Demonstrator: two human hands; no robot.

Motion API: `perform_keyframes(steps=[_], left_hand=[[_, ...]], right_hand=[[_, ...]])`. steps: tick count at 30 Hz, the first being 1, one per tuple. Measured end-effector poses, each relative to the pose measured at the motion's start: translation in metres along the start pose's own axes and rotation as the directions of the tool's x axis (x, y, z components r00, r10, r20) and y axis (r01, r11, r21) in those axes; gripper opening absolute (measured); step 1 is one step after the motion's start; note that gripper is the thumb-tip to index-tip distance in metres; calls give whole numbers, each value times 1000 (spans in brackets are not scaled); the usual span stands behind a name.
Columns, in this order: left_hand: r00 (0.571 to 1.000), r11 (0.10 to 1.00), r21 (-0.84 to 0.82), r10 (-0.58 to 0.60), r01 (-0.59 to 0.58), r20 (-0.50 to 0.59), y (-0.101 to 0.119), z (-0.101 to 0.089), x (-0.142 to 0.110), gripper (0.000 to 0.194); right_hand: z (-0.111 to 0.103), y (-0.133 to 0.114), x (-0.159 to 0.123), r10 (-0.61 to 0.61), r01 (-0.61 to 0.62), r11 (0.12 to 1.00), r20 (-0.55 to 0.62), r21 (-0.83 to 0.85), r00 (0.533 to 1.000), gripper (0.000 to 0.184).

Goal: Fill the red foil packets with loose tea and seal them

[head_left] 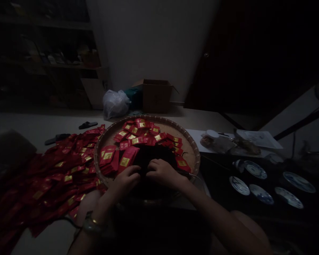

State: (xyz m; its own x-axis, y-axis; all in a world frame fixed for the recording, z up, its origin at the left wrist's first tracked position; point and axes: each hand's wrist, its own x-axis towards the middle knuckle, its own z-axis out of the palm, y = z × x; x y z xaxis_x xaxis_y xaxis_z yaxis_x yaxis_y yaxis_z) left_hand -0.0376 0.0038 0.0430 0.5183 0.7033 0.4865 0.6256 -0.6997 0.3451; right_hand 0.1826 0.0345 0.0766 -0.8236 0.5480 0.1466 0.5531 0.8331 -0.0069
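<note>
Inside the basket [149, 117], our left hand [126, 180] and right hand [162, 173] curl narrowly at the dark heap [155, 156] beside red sachets [127, 159]; we cannot tell whether the fingers hold anything.

A round woven tray [191, 150] sat on the table [42, 124], with sachets [138, 140] lying in its far half. More sachets [66, 170] lay spread across the table to its left. Beyond the tray stood a cardboard box [155, 96], with a plastic bag [115, 104] just left of it. To the right, saucers [260, 194] lay on a second surface [218, 173], with papers [257, 138] farther back.
</note>
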Motion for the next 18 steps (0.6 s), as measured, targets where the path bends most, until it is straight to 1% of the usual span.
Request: perform_keyframes(steps=[2, 4, 6, 7, 10, 11, 13, 16, 18], left_hand=[[998, 998, -32, -52, 53, 33, 3, 3, -8, 19], [993, 990, -78, -111, 114, 48, 6, 8, -12, 23], [987, 982, -108, -153, 157, 47, 7, 12, -13, 27], [986, 980, -112, -161, 166, 46, 7, 13, -12, 28], [989, 984, -101, -140, 145, 57, 5, 13, -10, 23], [991, 987, -92, -123, 128, 60, 4, 12, -10, 21], [995, 994, -66, -86, 90, 57, 2, 10, -10, 20], [999, 998, -45, -37, 38, 39, -1, 10, -12, 21], [998, 996, -75, -52, 55, 37, -1, 11, -14, 21]], right_hand=[[4, -3, -10, -4, 5, 1000, -97, 16, 995, 20], [4, -7, -13, 3, 1, 1000, -124, 27, 992, 25], [1, -13, -10, 9, -7, 1000, -72, 26, 997, 31], [-2, -15, -6, 15, -15, 1000, -30, 25, 999, 30], [-9, -21, 6, 43, -45, 999, 91, 19, 995, 20], [-11, -22, 9, 54, -57, 998, 119, 18, 991, 20], [-15, -21, 12, 70, -75, 997, 135, 32, 988, 21], [-21, -19, 10, 62, -73, 992, 105, 106, 993, 27], [-23, -19, 8, 51, -68, 989, 131, 131, 990, 26]])
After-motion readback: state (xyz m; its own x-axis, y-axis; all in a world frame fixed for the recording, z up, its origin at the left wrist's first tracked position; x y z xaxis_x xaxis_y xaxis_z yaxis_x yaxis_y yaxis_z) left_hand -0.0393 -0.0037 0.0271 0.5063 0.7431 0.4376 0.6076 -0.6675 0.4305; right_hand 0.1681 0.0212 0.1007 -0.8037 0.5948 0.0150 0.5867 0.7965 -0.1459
